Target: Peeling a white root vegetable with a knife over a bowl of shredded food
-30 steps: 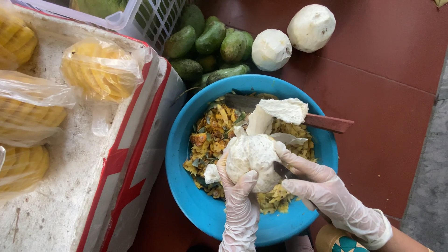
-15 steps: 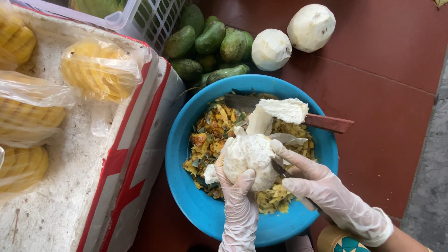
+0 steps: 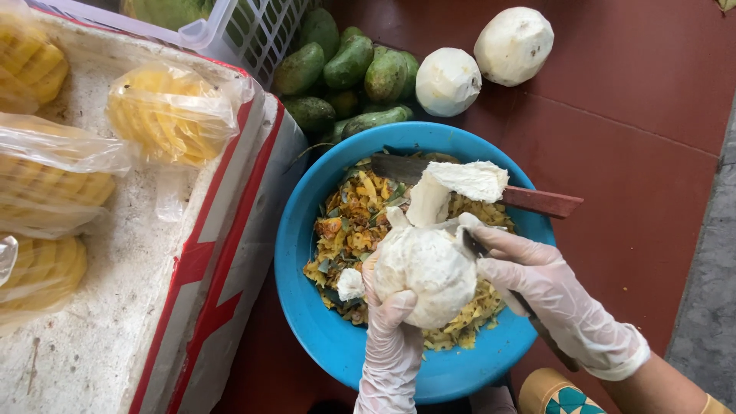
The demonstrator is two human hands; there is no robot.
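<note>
Gloved left hand (image 3: 392, 337) cups a pale peeled fruit (image 3: 425, 268) from below over a blue basin (image 3: 307, 253) of yellow-green peelings (image 3: 349, 222); gloved right hand (image 3: 537, 280) grips a small knife (image 3: 491, 264) against it. Two peeled fruits (image 3: 448, 80) and green mangoes (image 3: 349, 65) lie beyond; a second knife (image 3: 529, 199) spans the basin.

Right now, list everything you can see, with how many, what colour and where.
white fruit: one, half peeled, held over the basin
basin: one, blue, centre, full of peelings
peelings: heap, yellow and green, in the basin
big knife: one, brown handle, across the basin rim
peeled fruits: two, white, floor, top right
mangoes: several, green, top centre
bagged pineapples: four, yellow, on the foam box
foam box: one, white with red tape, left
basket: one, white, top
left hand: gloved, holding the fruit
right hand: gloved, small knife at the fruit
</note>
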